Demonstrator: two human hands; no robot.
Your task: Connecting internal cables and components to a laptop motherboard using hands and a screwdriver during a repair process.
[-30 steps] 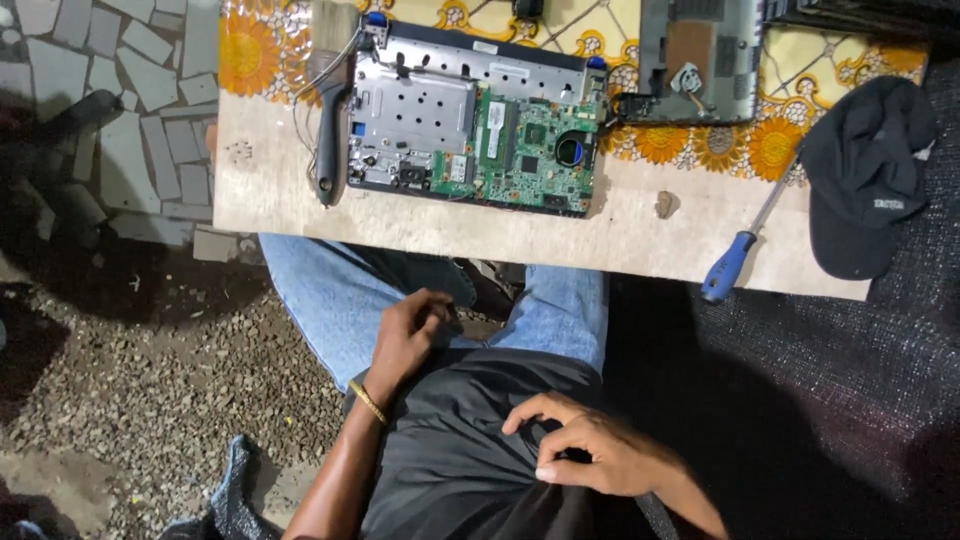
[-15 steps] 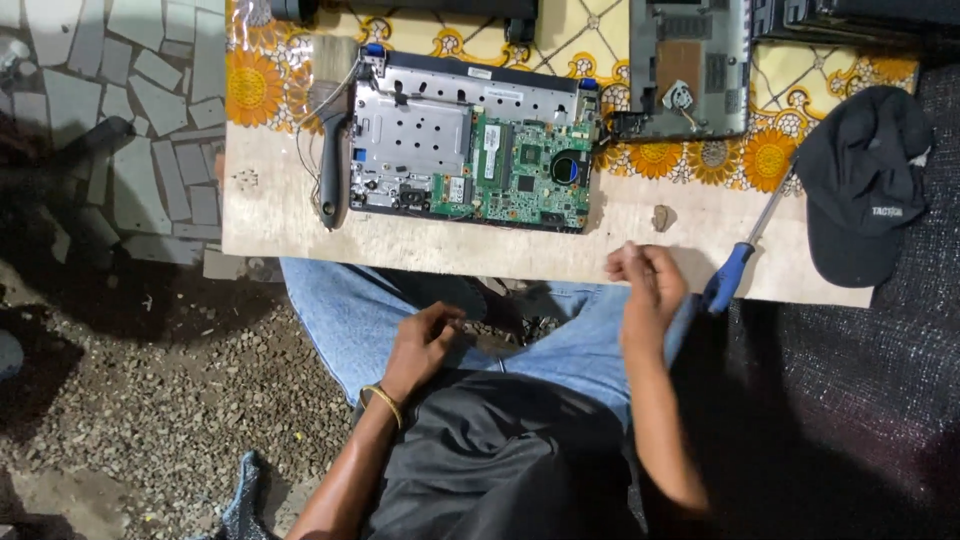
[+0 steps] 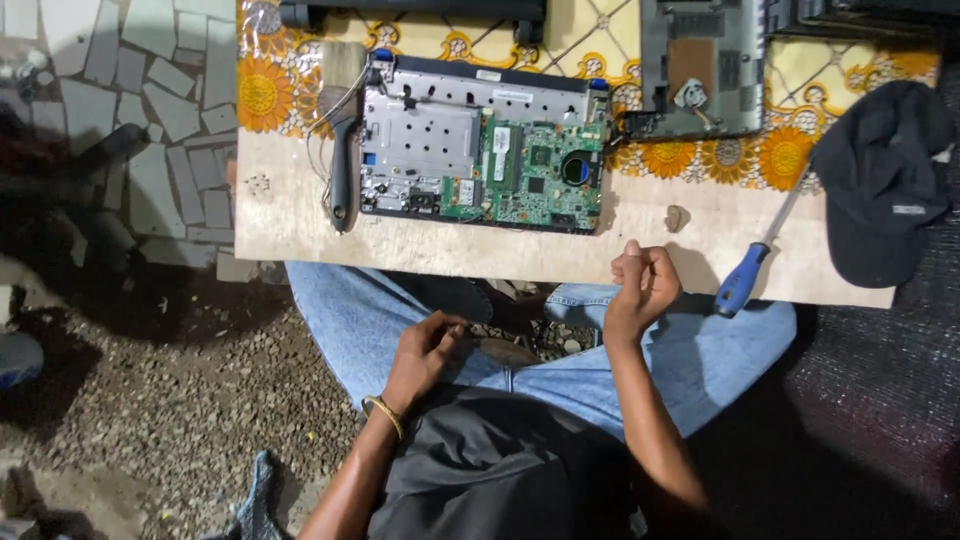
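Gravel and broken paving stones make up the ground, and a low table with a sunflower-patterned cloth stands over the person's knees in the head view, the only view

At 12 o'clock lies the opened laptop base, set flat with its inside upward so that the green circuit board and the silver metal shield face the person; small pale rectangular labels sit on the shield's upper edge and on the board, too small to tell more. A second grey casing rests at 1 o'clock, its copper-coloured patch showing

The right hand hovers at the table's near edge, fingers curled into a loose fist; whether it pinches anything I cannot tell. Just beside it at 2 o'clock lies the blue-handled screwdriver, handle toward the person. The left hand rests on the jeans, fingers bent, nothing seen in its grip

A dark cap sits at 3 o'clock, with a small white patch on its side
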